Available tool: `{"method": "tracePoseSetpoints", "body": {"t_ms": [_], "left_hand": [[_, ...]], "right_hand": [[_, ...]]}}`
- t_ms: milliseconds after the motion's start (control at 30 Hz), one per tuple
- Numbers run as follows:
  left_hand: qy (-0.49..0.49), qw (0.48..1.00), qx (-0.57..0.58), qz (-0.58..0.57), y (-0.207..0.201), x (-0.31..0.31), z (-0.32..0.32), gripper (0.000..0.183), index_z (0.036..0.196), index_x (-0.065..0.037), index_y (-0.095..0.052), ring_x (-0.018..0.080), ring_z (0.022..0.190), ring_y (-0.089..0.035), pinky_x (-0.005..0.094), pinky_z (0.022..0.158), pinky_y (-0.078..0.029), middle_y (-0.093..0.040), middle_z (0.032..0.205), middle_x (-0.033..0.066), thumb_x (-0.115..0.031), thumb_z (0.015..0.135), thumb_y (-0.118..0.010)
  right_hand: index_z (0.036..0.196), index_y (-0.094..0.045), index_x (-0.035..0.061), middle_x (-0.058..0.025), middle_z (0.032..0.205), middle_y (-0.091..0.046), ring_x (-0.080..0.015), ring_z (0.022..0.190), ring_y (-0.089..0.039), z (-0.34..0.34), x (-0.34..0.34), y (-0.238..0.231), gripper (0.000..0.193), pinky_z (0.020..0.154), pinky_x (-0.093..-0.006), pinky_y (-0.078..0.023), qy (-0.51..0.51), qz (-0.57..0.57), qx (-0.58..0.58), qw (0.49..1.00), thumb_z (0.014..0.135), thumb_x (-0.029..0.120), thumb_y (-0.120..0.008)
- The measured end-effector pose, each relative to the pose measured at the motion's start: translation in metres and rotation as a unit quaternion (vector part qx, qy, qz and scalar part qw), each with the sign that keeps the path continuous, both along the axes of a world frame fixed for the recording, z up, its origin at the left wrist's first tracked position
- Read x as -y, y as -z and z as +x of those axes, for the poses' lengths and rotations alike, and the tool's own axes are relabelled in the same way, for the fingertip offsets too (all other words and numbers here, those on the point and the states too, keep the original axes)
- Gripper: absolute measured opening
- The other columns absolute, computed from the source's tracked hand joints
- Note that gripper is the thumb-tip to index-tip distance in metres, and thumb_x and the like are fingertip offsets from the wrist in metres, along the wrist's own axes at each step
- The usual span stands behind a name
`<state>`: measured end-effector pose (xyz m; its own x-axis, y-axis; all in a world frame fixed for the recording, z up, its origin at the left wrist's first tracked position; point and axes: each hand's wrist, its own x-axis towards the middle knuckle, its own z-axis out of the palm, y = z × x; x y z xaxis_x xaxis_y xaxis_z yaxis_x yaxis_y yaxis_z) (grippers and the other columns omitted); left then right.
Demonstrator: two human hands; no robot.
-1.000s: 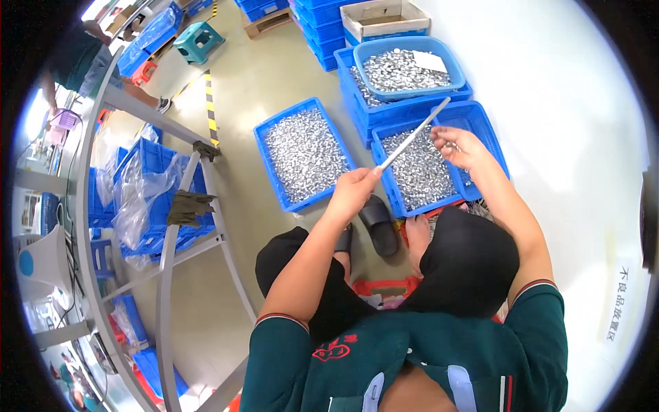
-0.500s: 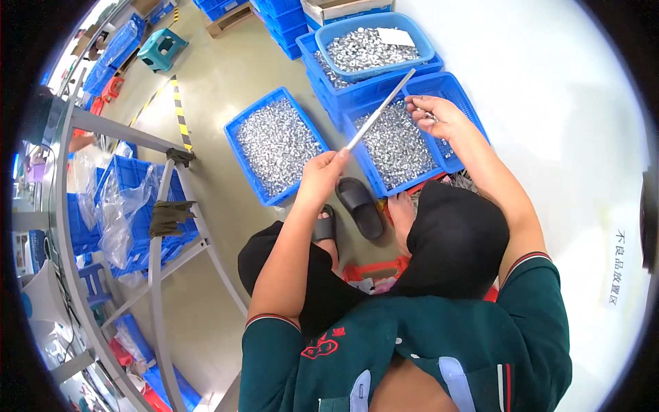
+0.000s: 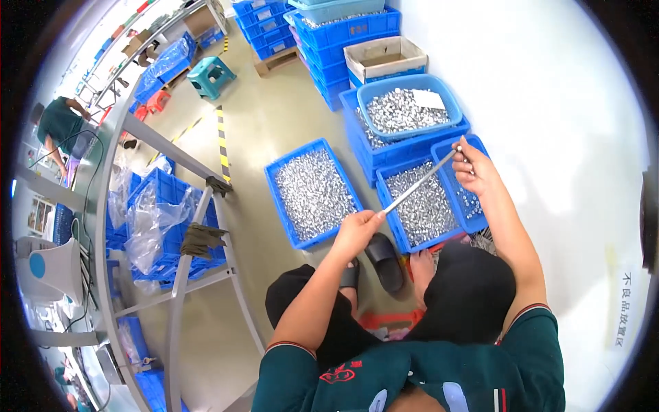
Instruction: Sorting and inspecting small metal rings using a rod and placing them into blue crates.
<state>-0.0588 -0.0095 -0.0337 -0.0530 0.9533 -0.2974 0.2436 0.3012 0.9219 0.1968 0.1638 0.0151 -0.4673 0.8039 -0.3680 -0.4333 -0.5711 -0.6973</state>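
The left hand (image 3: 360,230) pinches one end of a thin metal rod (image 3: 419,187) between thumb and fingers, just left of the parts bin (image 3: 434,242). The rod slants across above that bin, rising to the right; the end grip appears chosen to leave its length bare. The right hand (image 3: 475,168), right of the parts bin, has curled fingers at the rod's far tip; whether they grip it or a small piece there cannot be told.

Small metal pieces fill the parts bin, set before the knees, presumably for short reach. Directly right of it, a narrow bin (image 3: 478,223) contains few pieces. Left of it, apart, is a filled floor bin (image 3: 282,206). Beyond it, a tub (image 3: 412,131) rests on a deeper bin (image 3: 412,146), probably saving floor space.
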Motion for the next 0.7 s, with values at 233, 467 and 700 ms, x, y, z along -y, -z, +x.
{"method": "tracePoseSetpoints", "body": {"t_ms": [233,467,700], "left_hand": [[0.008,1.0,0.002,0.026,-0.013,0.0,0.0,0.036,0.067,-0.004,-0.053,0.0055,0.053,-0.035,0.0236,0.048,-0.029,-0.041,0.056,-0.0037,-0.034,0.086,-0.053],[0.003,0.999,0.042,0.015,-0.013,-0.008,0.002,0.036,0.065,-0.005,-0.052,0.0048,0.053,-0.034,0.023,0.047,-0.028,-0.04,0.056,-0.0052,-0.032,0.088,-0.051],[-0.014,0.998,0.024,0.06,0.005,-0.009,0.002,0.038,0.07,0.0,-0.055,0.0101,0.052,-0.039,0.0296,0.049,-0.035,-0.044,0.053,0.0035,-0.035,0.085,-0.053]], "right_hand": [[0.079,-0.054,0.0042,0.0015,0.055,-0.04,-0.0024,0.037,-0.031,0.003,-0.003,-0.021,0.021,0.029,-0.0153,-0.021,-0.036,-0.055,-0.007,0.998,0.085,0.024,-0.058],[0.081,-0.05,0.0092,0.0014,0.062,-0.044,-0.0014,0.042,-0.035,-0.01,0.01,-0.021,0.012,0.031,-0.0142,-0.022,-0.038,-0.033,-0.077,0.996,0.087,0.019,-0.053],[0.08,-0.049,0.0084,0.0017,0.062,-0.042,-0.0014,0.043,-0.034,-0.012,0.002,-0.02,0.022,0.031,-0.0137,-0.022,0.024,-0.006,-0.082,0.996,0.086,0.028,-0.056]]}}
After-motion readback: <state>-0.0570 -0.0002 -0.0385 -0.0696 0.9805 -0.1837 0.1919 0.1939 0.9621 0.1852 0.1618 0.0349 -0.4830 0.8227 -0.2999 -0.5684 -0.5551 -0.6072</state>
